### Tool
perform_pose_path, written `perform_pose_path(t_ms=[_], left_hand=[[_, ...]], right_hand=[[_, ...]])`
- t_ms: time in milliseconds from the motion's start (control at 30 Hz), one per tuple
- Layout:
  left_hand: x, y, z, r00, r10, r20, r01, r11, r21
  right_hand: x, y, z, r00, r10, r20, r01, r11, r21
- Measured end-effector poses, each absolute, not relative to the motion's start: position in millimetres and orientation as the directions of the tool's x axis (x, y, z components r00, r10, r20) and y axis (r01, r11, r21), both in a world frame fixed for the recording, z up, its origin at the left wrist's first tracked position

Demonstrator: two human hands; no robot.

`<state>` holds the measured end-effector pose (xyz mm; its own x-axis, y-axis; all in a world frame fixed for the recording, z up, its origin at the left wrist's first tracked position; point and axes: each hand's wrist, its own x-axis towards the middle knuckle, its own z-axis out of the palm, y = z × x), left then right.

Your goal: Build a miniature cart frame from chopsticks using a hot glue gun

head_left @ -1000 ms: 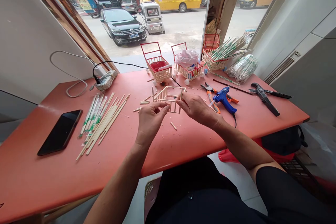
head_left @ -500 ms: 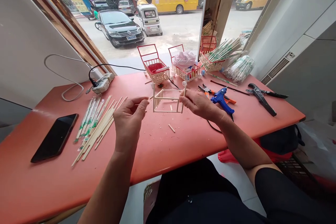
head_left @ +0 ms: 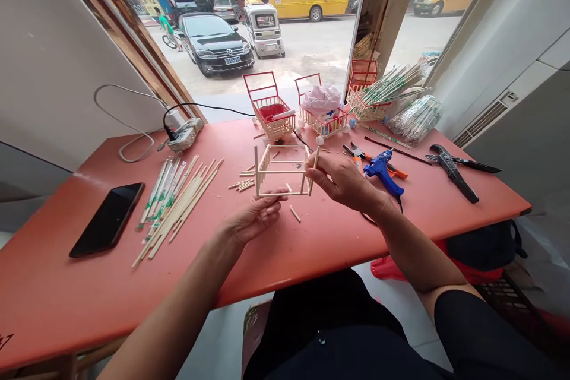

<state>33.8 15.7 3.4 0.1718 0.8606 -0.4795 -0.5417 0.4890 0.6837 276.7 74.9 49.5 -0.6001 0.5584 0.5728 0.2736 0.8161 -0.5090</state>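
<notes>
A small box-shaped frame of pale wooden sticks (head_left: 281, 172) is held above the table between my two hands. My right hand (head_left: 341, 178) pinches its right end, by the upright stick there. My left hand (head_left: 260, 214) is under the lower left edge, fingers and thumb closed on the bottom stick. Short cut sticks (head_left: 244, 184) lie behind and left of the frame, and one short piece (head_left: 295, 214) lies in front of it. To the right of my right hand rests a blue glue gun (head_left: 383, 173).
Long bare sticks (head_left: 182, 208), wrapped chopsticks (head_left: 159, 190) and a phone (head_left: 107, 219) lie on the left. Small stick carts (head_left: 278, 122) stand at the back. Orange-handled pliers (head_left: 396, 172) and black cutters (head_left: 454, 172) lie right. A power strip (head_left: 184, 135) sits back left.
My left hand has moved right and down from beside the frame and taken hold of its lower edge. My right hand keeps its grip. The camera view has shifted slightly left.
</notes>
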Motion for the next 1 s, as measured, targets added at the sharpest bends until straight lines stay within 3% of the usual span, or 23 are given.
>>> perform_pose_path(t_ms=[267,400,600,800,1000], left_hand=[[59.7,16.4,8.7,0.179,0.863,-0.473,-0.58,0.481,0.657],[66.4,16.1,16.2,0.244,0.887,-0.392,-0.597,0.456,0.66],[66.3,14.8,18.0,0.26,0.882,-0.393,-0.615,0.465,0.637],[61.1,13.7,12.8,0.315,0.911,-0.268,-0.617,0.411,0.671],[60.3,13.4,12.9,0.3,0.918,-0.259,-0.582,0.391,0.713]], right_hand=[[277.9,73.0,47.6,-0.611,0.539,0.579,0.287,0.833,-0.473],[277.3,70.8,49.1,-0.625,0.55,0.554,0.274,0.819,-0.504],[276.8,69.5,51.9,-0.629,0.595,0.5,0.287,0.776,-0.562],[275.7,68.9,54.3,-0.639,0.614,0.464,0.286,0.75,-0.597],[274.3,69.2,54.1,-0.654,0.629,0.42,0.29,0.722,-0.628]])
